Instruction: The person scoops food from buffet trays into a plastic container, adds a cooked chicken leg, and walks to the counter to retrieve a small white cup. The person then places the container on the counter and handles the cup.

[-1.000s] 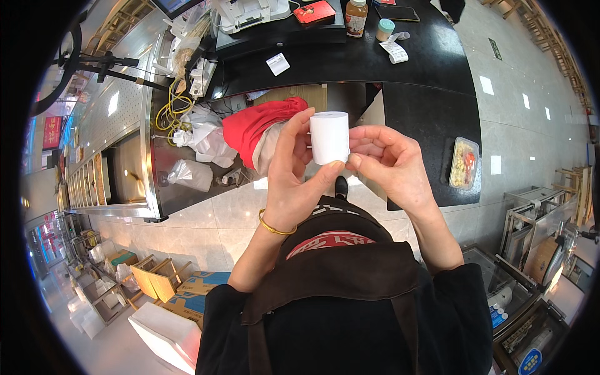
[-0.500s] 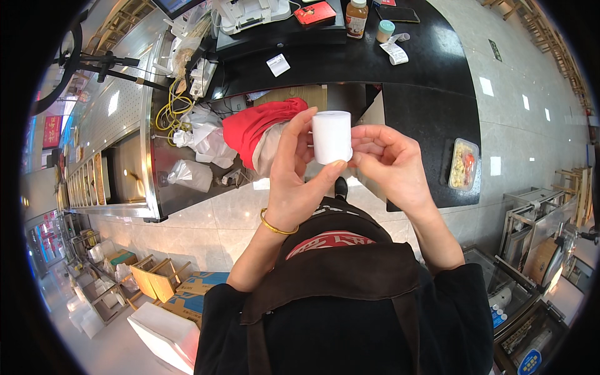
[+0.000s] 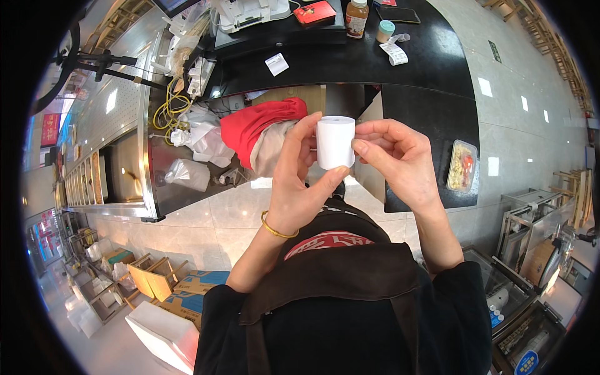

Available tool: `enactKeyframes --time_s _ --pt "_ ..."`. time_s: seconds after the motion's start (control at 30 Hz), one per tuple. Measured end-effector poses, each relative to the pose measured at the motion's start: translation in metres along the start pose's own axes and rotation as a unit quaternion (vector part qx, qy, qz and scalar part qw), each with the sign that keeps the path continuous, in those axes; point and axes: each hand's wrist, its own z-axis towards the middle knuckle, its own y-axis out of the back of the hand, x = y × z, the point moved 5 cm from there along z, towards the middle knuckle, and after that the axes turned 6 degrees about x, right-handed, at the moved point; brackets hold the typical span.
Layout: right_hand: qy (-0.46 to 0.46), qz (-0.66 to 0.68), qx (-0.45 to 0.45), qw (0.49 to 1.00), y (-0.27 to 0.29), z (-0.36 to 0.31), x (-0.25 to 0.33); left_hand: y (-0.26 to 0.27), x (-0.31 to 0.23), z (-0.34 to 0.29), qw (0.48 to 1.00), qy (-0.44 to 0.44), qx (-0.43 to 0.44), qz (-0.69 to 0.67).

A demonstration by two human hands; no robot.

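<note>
A white paper roll point(image 3: 335, 144), like a till receipt roll, is held upright in front of my body, above the gap in the counter. My left hand point(image 3: 299, 169) grips it from the left, thumb at its lower edge and index finger at its upper edge. On the right side, my right hand point(image 3: 400, 159) pinches the roll's edge between thumb and bent fingers. Its other fingertips are partly hidden behind the roll. Below and left of the roll lies a red cloth point(image 3: 256, 128) over a beige bag point(image 3: 270, 150).
The black counter point(image 3: 425, 119) bears a clear food box point(image 3: 462, 165), a brown bottle point(image 3: 357, 19), a small jar point(image 3: 385, 31), a printed slip point(image 3: 396, 55), a white slip point(image 3: 276, 64) and a white machine point(image 3: 250, 14). White plastic bags point(image 3: 203, 134) fill the left shelf. Cardboard boxes point(image 3: 187, 300) stand behind left.
The roll has shifted slightly right and down, its top tilted more into view. My right thumb has moved up from the lower edge to the roll's side.
</note>
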Motion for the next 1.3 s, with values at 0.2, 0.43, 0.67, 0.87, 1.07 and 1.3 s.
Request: enactKeyframes --time_s 0.2,0.43,0.67,0.87,1.07,1.3 --pt "-0.001 -0.013 -0.009 1.0 0.004 0.001 0.001 -0.001 0.0 0.001 1.0 -0.004 0.009 -0.016" --pt "0.003 -0.02 -0.04 0.999 0.005 0.002 -0.002 -0.007 -0.001 0.004 1.0 -0.005 0.027 0.002" --pt "-0.01 0.008 -0.017 1.0 0.011 0.002 0.001 -0.006 -0.001 0.01 0.999 0.007 0.023 -0.028" --pt "-0.004 0.001 -0.014 1.0 0.013 0.0 0.002 -0.008 0.0 0.011 0.998 0.014 0.03 -0.056" --pt "0.028 0.001 -0.029 0.999 0.01 -0.003 0.002 -0.009 0.001 0.008 0.998 0.02 0.025 -0.054" --pt "0.031 0.007 -0.044 0.999 0.01 -0.004 0.004 -0.011 -0.001 0.007 0.999 0.007 0.021 -0.039"
